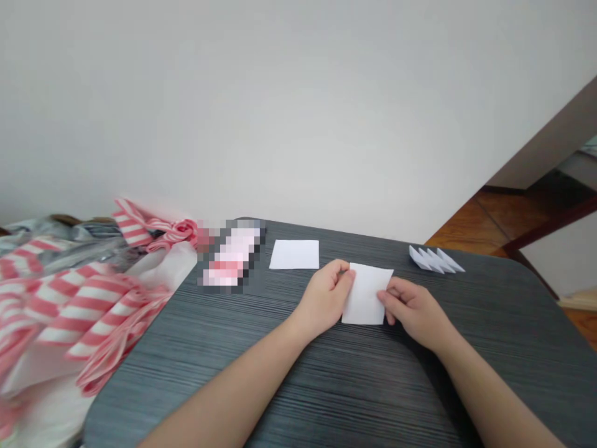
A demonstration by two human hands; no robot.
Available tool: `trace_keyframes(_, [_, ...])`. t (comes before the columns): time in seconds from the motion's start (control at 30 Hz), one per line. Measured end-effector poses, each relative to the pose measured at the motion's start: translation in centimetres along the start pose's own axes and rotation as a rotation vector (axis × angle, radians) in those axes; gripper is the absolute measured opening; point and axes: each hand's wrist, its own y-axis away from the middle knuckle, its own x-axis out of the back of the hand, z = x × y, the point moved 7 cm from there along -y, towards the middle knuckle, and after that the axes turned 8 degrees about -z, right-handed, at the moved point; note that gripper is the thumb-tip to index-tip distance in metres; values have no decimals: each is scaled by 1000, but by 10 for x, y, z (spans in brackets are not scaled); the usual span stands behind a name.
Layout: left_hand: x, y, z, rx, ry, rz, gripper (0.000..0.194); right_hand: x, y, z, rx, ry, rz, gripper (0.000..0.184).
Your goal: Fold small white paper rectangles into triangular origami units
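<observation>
Between my hands a square of white paper (365,294) stands slightly raised off the table. My left hand (325,297) pinches its left edge, and my right hand (410,311) holds its right edge between thumb and fingers. A flat white paper sheet (294,254) lies on the table beyond my hands. Farther right sits a pleated, zigzag-folded white paper piece (433,261). A pixelated pink-and-white object (232,257) stands out at the table's far left, its details hidden.
The dark grey wood-grain table (354,398) has rounded corners. A heap of pink-and-white striped bags (79,311) lies over its left side. A white wall rises behind, and a wooden floor (485,227) shows beyond the right edge.
</observation>
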Motion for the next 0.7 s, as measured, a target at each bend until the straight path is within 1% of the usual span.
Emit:
trace_keyframes(0.07, [-3,0,0,-5,45,-35,22,4,0,2,-34,-29,45,18])
trace_keyframes(0.13, [-3,-1,-2,12,120,-53,20,8,0,5,-49,-65,93,18])
trace_keyframes(0.2, [-1,-1,-3,27,150,-67,19,9,0,7,-49,-90,119,18])
trace_keyframes(0.3, [-1,-1,-5,33,114,-101,18,9,-2,11,-47,-104,119,18])
trace_keyframes(0.4, [-2,-1,-6,27,73,-140,13,8,-4,14,-32,-144,117,17])
trace_keyframes(0.53, [0,-1,-3,-2,39,-128,7,7,-4,10,53,-215,116,18])
trace_keyframes(0.7, [6,-1,-1,-2,7,-89,16,7,-1,11,51,-220,142,22])
